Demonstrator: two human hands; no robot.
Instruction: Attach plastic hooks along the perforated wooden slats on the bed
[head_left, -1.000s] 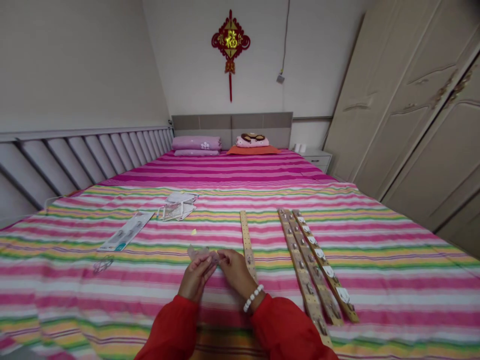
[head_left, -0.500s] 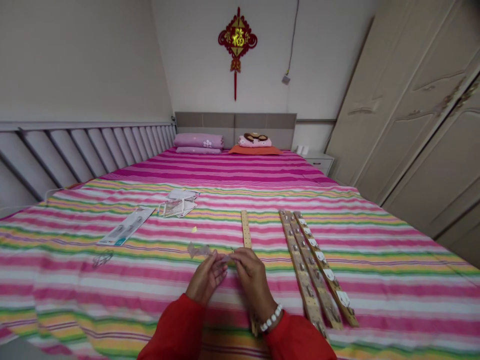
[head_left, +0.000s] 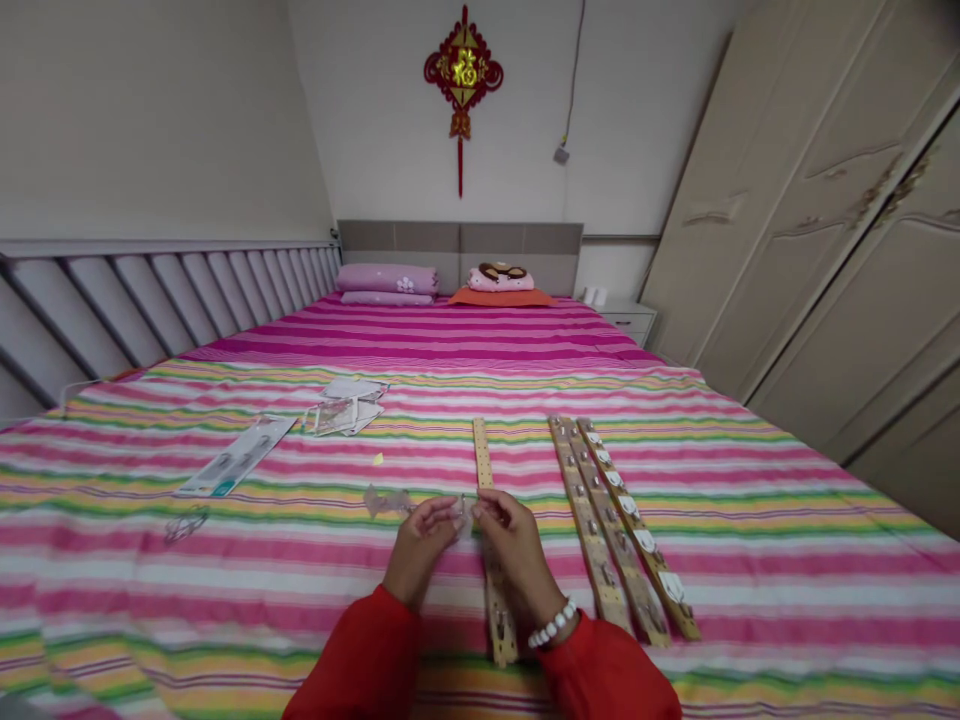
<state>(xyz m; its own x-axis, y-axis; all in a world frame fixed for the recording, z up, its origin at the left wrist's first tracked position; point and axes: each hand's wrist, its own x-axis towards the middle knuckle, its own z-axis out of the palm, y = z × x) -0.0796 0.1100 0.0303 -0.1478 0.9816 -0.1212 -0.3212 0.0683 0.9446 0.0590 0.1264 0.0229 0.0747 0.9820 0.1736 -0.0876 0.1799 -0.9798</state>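
Observation:
My left hand [head_left: 424, 548] pinches a small clear piece with a shiny metal bit [head_left: 465, 515], too small to name exactly. On its other side, the fingertips of my right hand [head_left: 514, 545] are closed against the same piece. Beneath my right hand runs a narrow wooden strip with holes [head_left: 482, 455], with metal hardware at its near end. Left of my fingers lies crumpled clear plastic [head_left: 386, 502]. A white beaded bracelet [head_left: 553, 624] circles my right wrist.
Several wooden strips with metal hardware [head_left: 592, 525] lie to the right, one bearing white pieces. On the left are a long blister pack [head_left: 238, 458], a tangle of thin rings [head_left: 186, 523], flat packets [head_left: 345, 412] and a yellow scrap [head_left: 378, 459]. A striped sheet [head_left: 300, 600] covers the bed.
My hands have turned the small piece more upright, and my left fingers have risen to pinch it. The near end of the strip under my right hand now shows more. The view has shifted slightly.

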